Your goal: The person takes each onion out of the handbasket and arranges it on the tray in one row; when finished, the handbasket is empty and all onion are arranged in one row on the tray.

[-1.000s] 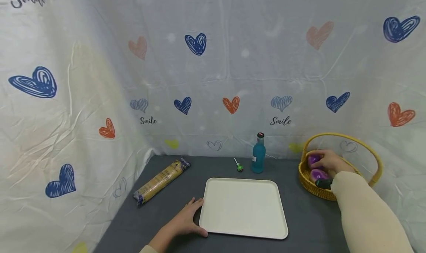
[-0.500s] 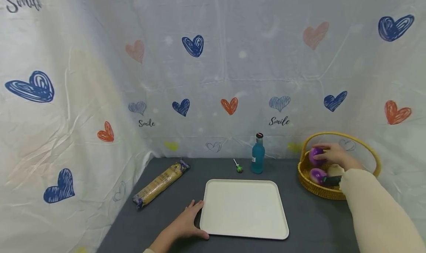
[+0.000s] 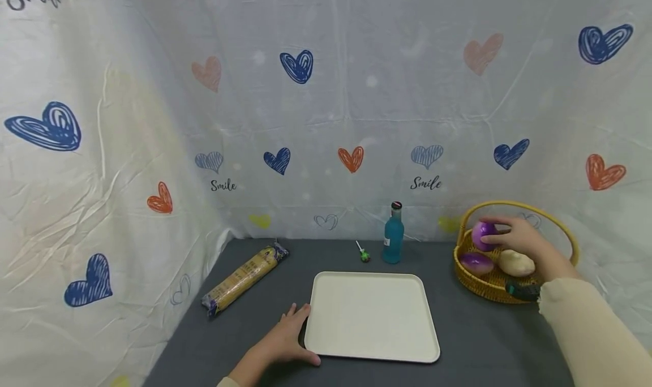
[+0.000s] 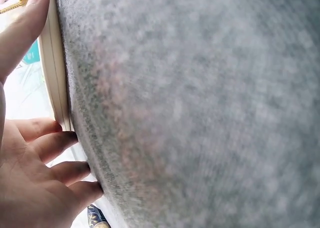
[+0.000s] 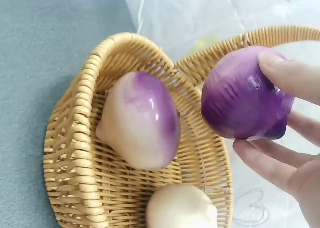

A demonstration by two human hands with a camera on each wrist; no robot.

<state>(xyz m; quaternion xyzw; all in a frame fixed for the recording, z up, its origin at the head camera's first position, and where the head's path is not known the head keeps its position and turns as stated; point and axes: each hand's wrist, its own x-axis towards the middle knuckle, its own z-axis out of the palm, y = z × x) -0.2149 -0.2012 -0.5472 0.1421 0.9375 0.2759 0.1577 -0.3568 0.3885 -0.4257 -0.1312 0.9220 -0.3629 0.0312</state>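
My right hand (image 3: 514,237) pinches a purple turnip (image 5: 245,95) between thumb and fingers, raised at the yellow wicker basket (image 3: 474,285) beneath its arched handle. Inside the basket lie a purple-and-white turnip (image 5: 142,120) and a pale, whitish rounded vegetable (image 3: 516,263) with a small nub. My left hand (image 3: 285,336) rests with spread fingers and thumb against the left edge of a cream rectangular tray (image 3: 372,319). In the left wrist view, its fingertips (image 4: 67,137) touch the tray's rim (image 4: 52,68).
Behind the tray, a lollipop with a green wrapper (image 3: 364,256) lies beside an upright blue bottle (image 3: 393,237). A long yellow packet (image 3: 244,279) lies at the left on the dark grey table (image 3: 479,342). A white curtain printed with hearts hangs behind.
My right hand has lifted the purple turnip slightly and drawn back to the right, uncovering the pale vegetable. The other turnip has shifted left in the basket. My left hand stays at the tray.
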